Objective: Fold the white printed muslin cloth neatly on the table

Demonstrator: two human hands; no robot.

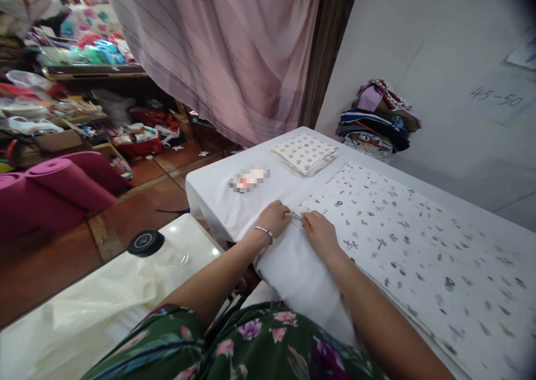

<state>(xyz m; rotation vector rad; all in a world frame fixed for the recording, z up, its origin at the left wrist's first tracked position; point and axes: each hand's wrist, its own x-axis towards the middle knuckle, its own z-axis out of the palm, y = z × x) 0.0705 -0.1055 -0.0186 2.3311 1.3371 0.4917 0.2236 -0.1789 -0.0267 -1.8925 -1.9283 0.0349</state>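
A large white printed cloth (419, 240) lies spread over the white-covered table (218, 201). My left hand (274, 217), with a bracelet at the wrist, and my right hand (319, 232) meet at the cloth's near-left corner (298, 218). Both hands are closed in a pinch on the edge of that corner, fingertips almost touching each other. A smaller folded printed cloth (305, 153) rests on the far end of the table, apart from my hands.
A small blurred item (248, 179) lies on the table's far left. Stacked fabrics (379, 117) lean against the wall. A pink curtain (234, 50) hangs behind. A cream surface with a black round object (145, 242) sits at lower left; magenta rolls (54, 187) lie on the floor.
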